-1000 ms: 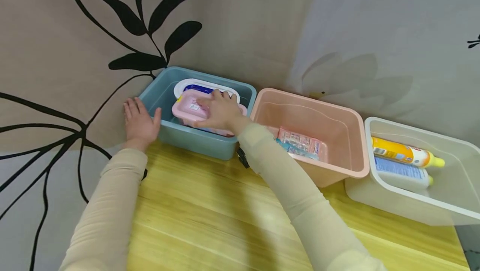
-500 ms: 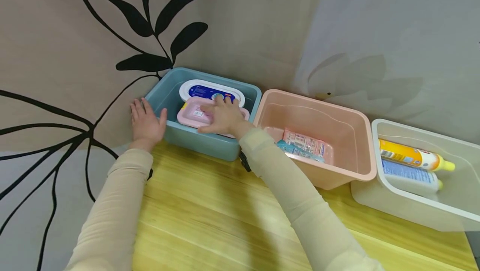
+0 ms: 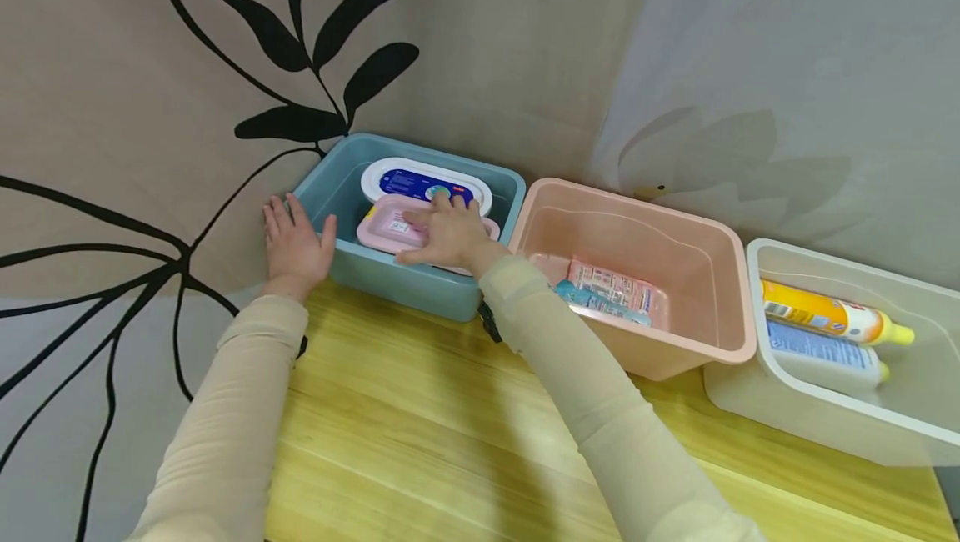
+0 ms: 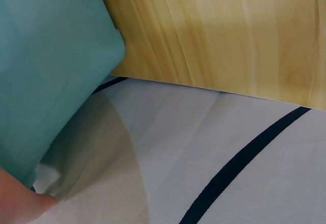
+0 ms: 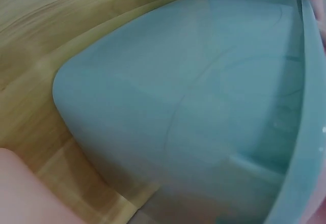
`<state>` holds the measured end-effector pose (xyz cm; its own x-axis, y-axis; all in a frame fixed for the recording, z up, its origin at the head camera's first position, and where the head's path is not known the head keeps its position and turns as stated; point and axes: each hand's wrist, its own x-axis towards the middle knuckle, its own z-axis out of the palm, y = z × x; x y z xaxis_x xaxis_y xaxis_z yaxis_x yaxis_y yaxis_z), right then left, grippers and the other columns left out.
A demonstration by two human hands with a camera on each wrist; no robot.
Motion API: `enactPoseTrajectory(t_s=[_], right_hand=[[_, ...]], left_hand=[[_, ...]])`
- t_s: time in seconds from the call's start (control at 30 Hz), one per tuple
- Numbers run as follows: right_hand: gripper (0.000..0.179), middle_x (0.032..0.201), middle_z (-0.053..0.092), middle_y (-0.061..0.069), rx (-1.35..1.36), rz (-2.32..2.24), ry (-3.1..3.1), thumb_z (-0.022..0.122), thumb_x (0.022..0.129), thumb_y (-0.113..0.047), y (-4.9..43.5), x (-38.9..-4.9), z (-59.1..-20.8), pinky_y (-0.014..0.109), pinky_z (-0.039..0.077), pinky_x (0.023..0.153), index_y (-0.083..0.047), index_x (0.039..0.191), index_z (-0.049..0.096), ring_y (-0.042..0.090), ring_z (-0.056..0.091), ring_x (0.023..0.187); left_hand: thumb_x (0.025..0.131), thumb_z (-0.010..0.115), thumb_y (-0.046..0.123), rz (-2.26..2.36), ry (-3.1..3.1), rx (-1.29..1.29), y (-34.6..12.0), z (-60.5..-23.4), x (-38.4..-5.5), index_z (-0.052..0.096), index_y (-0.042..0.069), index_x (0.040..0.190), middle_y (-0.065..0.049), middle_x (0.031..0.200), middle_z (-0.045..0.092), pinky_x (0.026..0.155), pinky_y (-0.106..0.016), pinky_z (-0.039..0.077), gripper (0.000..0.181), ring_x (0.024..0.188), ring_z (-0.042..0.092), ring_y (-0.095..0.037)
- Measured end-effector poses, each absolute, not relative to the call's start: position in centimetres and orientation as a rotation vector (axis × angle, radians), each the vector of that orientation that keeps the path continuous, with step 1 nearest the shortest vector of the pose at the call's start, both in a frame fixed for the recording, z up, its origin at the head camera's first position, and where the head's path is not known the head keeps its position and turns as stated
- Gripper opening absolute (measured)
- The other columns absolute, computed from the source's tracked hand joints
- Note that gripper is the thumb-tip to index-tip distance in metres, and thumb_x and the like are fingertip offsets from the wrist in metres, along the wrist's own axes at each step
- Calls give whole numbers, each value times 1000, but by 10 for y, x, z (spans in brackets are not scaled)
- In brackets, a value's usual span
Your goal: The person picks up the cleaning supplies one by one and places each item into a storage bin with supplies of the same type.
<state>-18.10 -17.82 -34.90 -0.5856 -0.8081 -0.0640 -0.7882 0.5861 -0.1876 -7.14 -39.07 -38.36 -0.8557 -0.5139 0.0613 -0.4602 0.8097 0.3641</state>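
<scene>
A teal bin (image 3: 408, 285) stands at the left on the wooden table. My left hand (image 3: 296, 248) lies with straight fingers against its left end; in the left wrist view only a bit of that hand (image 4: 20, 198) shows beside the bin's wall (image 4: 61, 56). Inside are a pink-lidded box (image 3: 381, 223) and, behind it, a white tub with a blue label (image 3: 405, 183). My right hand (image 3: 450, 235) is spread over the pink lid, thumb toward the near rim, fingertips reaching the white tub. The bin's near wall (image 5: 168, 96) fills most of the right wrist view.
To the right stands a pink bin (image 3: 630, 225) holding a pink printed packet (image 3: 611, 285) and a teal packet (image 3: 600, 304). A whitish bin (image 3: 795, 396) beyond it holds a yellow bottle (image 3: 825, 311) and a white-blue bottle (image 3: 821, 354). A patterned curtain (image 3: 510, 42) hangs behind.
The pink-lidded box has gone down into the teal bin under my right hand, showing more of the white tub's lid. My left hand stays at the bin's end. The head view shifted slightly.
</scene>
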Motion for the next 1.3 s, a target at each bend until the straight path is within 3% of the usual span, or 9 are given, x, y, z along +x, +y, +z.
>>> enactPoseTrajectory(t_s=[0.17, 0.4, 0.67, 1.0, 1.13, 1.3], right_hand=[[62, 147, 39, 7, -1246, -249, 2618, 34, 88, -67, -174, -182, -355, 57, 21, 111, -39, 143, 34, 31, 31, 135], [71, 150, 34, 6, -1248, -205, 2584, 30, 86, -72, -173, -182, -355, 54, 24, 111, -36, 148, 24, 32, 29, 135], [78, 154, 28, 5, -1203, -225, 2561, 29, 86, -74, -167, -178, -350, 50, 19, 115, -33, 150, 14, 30, 22, 141], [77, 154, 29, 4, -1155, -241, 2634, 29, 87, -72, -158, -176, -340, 60, 13, 113, -33, 151, 12, 32, 19, 142], [77, 154, 27, 4, -1151, -247, 2630, 28, 86, -73, -155, -174, -335, 59, 11, 113, -34, 151, 10, 32, 18, 143], [77, 154, 27, 4, -1123, -291, 2637, 28, 86, -73, -150, -175, -337, 59, 8, 114, -34, 151, 11, 31, 17, 142]], left_hand=[[99, 19, 47, -523, -2847, 738, -389, -382, -70, -6, -9, 145, -34, 151, -10, 115, -57, 3, 77, 141, -9, -48], [99, 19, 46, -529, -2858, 703, -388, -379, -73, -6, -10, 145, -35, 151, -10, 115, -56, 1, 77, 141, -10, -48], [99, 17, 45, -528, -2881, 679, -390, -379, -77, -7, -10, 145, -36, 150, -10, 114, -57, 2, 76, 140, -9, -50], [99, 11, 47, -472, -2927, 625, -406, -383, -80, -9, -12, 144, -39, 148, -12, 113, -60, 0, 76, 138, -9, -53], [100, 12, 42, -372, -2912, 626, -412, -383, -73, 1, -11, 145, -41, 147, -4, 112, -63, 1, 70, 137, -4, -56], [101, 25, 31, -261, -2829, 544, -413, -382, -69, 21, -4, 145, -37, 148, 12, 112, -63, 2, 57, 137, 5, -55]])
